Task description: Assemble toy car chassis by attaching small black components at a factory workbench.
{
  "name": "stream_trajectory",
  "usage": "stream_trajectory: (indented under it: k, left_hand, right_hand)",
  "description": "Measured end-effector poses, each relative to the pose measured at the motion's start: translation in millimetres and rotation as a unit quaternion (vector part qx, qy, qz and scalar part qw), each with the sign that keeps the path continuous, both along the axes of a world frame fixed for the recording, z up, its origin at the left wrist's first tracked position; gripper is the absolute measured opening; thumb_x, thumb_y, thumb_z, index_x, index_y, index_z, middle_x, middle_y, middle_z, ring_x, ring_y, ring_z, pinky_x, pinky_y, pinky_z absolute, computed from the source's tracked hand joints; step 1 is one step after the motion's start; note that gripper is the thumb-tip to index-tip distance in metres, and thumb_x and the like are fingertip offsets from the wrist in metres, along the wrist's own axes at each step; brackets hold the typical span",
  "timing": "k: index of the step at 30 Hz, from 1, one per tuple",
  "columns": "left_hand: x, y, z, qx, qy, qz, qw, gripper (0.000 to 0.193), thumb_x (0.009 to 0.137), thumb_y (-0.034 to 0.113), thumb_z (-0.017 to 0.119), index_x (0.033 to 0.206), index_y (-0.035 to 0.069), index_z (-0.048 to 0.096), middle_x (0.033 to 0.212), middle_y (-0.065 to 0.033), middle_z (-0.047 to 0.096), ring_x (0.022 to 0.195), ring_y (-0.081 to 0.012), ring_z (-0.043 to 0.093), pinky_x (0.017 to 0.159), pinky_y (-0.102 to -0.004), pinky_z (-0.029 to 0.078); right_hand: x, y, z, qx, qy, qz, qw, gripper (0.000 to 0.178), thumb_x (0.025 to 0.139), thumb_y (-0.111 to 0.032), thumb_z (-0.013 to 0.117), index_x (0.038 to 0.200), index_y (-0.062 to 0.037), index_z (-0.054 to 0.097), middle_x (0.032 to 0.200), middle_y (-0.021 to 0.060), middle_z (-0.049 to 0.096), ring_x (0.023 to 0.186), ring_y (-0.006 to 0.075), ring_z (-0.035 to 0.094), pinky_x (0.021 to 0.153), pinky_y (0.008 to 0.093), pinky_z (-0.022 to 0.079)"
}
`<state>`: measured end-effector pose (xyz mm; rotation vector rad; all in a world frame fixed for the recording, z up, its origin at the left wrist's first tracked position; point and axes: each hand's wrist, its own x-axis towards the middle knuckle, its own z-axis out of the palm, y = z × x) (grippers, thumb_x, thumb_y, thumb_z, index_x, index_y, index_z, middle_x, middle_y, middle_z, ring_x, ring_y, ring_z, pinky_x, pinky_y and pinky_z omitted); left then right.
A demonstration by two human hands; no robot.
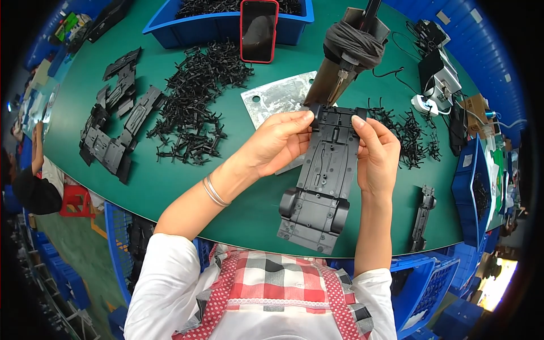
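Observation:
Between my two hands is a long black plastic toy car chassis (327,175), its wheel-arch end tilted toward me. My left hand (281,141) pinches its far left corner between thumb and fingers. On the far right edge, my right hand (378,153) grips it with the thumb on top. That far end lies just in front of an upright tool head (347,54) wrapped in dark cloth, with a thin metal tip pointing down. Under it is a pale, worn metal plate (280,93), partly hidden by my left hand and the chassis.
Left of the plate spreads a heap of small black plastic parts (192,102); more small parts (411,136) lie right. Several chassis (116,130) are stacked far left, another (422,218) at right. A blue bin (221,31) and red-cased phone (258,34) stand behind.

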<state>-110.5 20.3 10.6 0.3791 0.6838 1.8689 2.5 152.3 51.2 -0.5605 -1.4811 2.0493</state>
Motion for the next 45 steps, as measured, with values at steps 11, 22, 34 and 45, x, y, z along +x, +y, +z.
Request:
stream_trajectory:
  k: [11,22,34,45]
  left_hand:
    - [-2,-1,0,0.005,-0.067,-0.014,0.998,0.03,0.093,0.022,0.049,0.111,-0.002,0.053,0.106,-0.0093,0.058,0.096,-0.0166,0.055,0.087,-0.0318,0.044]
    - [-3,1,-1,0.008,-0.154,-0.03,0.988,0.025,0.091,0.019,0.05,0.106,0.0,0.053,0.103,-0.0097,0.057,0.094,-0.0177,0.055,0.09,-0.0341,0.044]
    - [-17,1,-12,-0.018,-0.125,-0.062,0.99,0.017,0.086,0.011,0.054,0.1,0.001,0.057,0.096,-0.0085,0.059,0.088,-0.0162,0.057,0.081,-0.0313,0.048]
    - [-19,-6,-5,-0.067,-0.028,-0.024,0.997,0.02,0.086,0.014,0.057,0.1,0.0,0.058,0.095,-0.0073,0.06,0.085,-0.0146,0.058,0.077,-0.0289,0.049]
  right_hand:
    - [-10,-5,10,0.03,-0.042,-0.04,0.998,0.027,0.076,-0.014,0.073,0.087,0.0081,0.062,0.061,-0.0006,0.054,0.049,0.0036,0.046,0.045,0.0173,0.039]
    - [-23,-14,18,0.049,-0.048,-0.069,0.995,0.023,0.076,-0.02,0.074,0.077,0.0002,0.063,0.057,-0.0077,0.045,0.046,-0.0015,0.03,0.04,0.0149,0.02]
    - [-2,-5,-14,0.062,-0.031,-0.071,0.995,0.022,0.079,-0.01,0.064,0.091,0.008,0.062,0.075,0.0044,0.062,0.059,0.0036,0.051,0.047,0.0176,0.038]
    - [-1,2,-32,-0.034,0.036,0.036,0.998,0.023,0.085,-0.009,0.055,0.097,0.0098,0.058,0.082,0.0091,0.062,0.068,0.0107,0.059,0.058,0.023,0.05]
